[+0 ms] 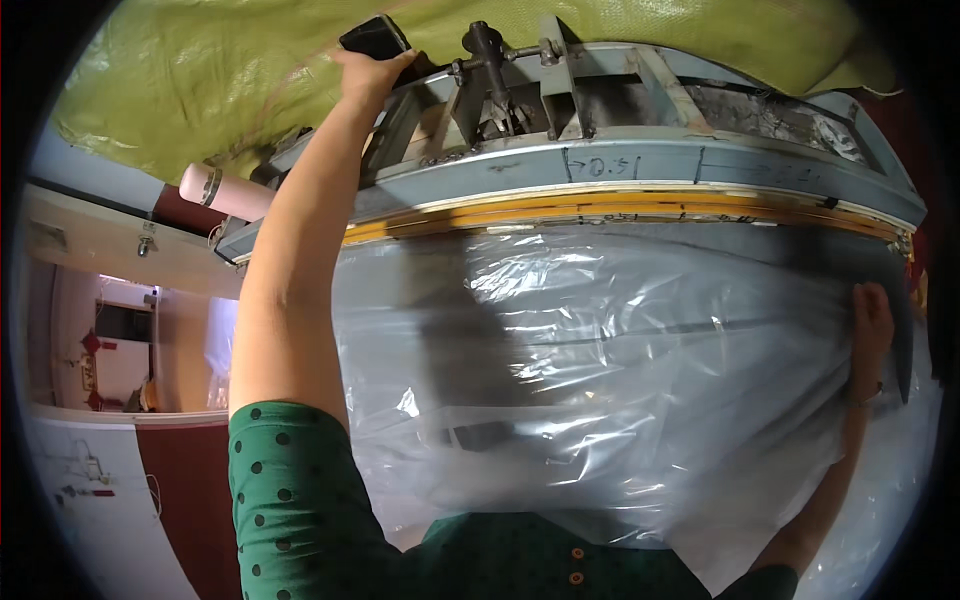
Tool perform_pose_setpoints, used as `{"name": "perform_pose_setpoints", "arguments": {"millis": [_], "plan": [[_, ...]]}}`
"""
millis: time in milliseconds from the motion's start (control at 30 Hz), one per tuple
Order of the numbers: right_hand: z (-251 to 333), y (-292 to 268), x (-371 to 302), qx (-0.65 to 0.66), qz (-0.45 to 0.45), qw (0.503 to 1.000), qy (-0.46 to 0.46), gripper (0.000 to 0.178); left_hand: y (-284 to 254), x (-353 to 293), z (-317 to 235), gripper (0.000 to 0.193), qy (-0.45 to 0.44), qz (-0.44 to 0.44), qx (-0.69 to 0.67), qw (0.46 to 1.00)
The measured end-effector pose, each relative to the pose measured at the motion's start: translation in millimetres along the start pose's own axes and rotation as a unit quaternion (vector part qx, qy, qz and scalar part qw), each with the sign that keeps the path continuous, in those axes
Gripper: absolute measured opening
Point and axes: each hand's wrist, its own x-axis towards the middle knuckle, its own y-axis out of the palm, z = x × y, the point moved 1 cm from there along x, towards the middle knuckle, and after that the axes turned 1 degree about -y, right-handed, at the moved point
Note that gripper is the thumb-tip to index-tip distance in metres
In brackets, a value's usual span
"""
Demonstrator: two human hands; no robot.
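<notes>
My left hand [372, 72] reaches up to the far side of a grey metal frame [480, 172]. Its fingers close round a black, flat-topped rectangular object [376, 38]; whether this is loose or part of the machine I cannot tell. Clear plastic film [560, 340] spreads in wrinkled, shiny folds below the frame and across my front. At the far right, my right hand [873, 318] is closed on the film near its edge, beside a dark grey strip. The exact grip of its fingertips is partly hidden.
A dark metal lever mechanism [490, 65] sits atop the frame. Orange strips [600, 208] run along its near edge. Yellow-green woven sheeting [220, 80] lies behind. A pink bottle [228, 192] stands out at the left, with a room interior beyond.
</notes>
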Motion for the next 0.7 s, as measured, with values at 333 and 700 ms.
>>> {"name": "perform_pose_setpoints", "arguments": {"millis": [333, 700], "plan": [[9, -2, 0, 0.027, 0.035, 0.999, 0.004, 0.012, -1, -9, -12, 0.108, -0.01, -0.026, 0.078, 0.997], [30, 5, 5, 0.076, 0.038, 0.996, -0.033, 0.014, -18, 21, 37, 0.093, 0.019, -0.016, -0.038, 0.999]]}}
